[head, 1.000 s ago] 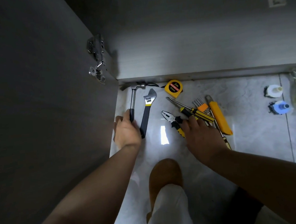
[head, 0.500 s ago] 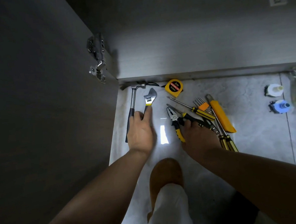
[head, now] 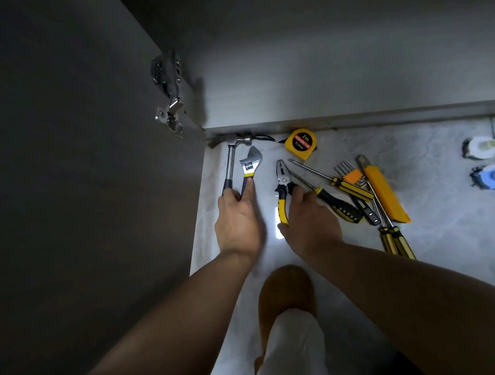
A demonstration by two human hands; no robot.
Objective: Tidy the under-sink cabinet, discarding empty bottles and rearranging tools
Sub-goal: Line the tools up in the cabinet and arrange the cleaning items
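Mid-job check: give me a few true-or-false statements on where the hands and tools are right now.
1. The left hand touches both the hammer and the wrench. True.
2. The right hand is on the tape measure. False: it holds the pliers; the tape measure lies apart, near the cabinet base.
3. The pliers' nose points toward the cabinet base. True.
4. The hammer lies to the right of the wrench. False: it lies to its left, beside the open door.
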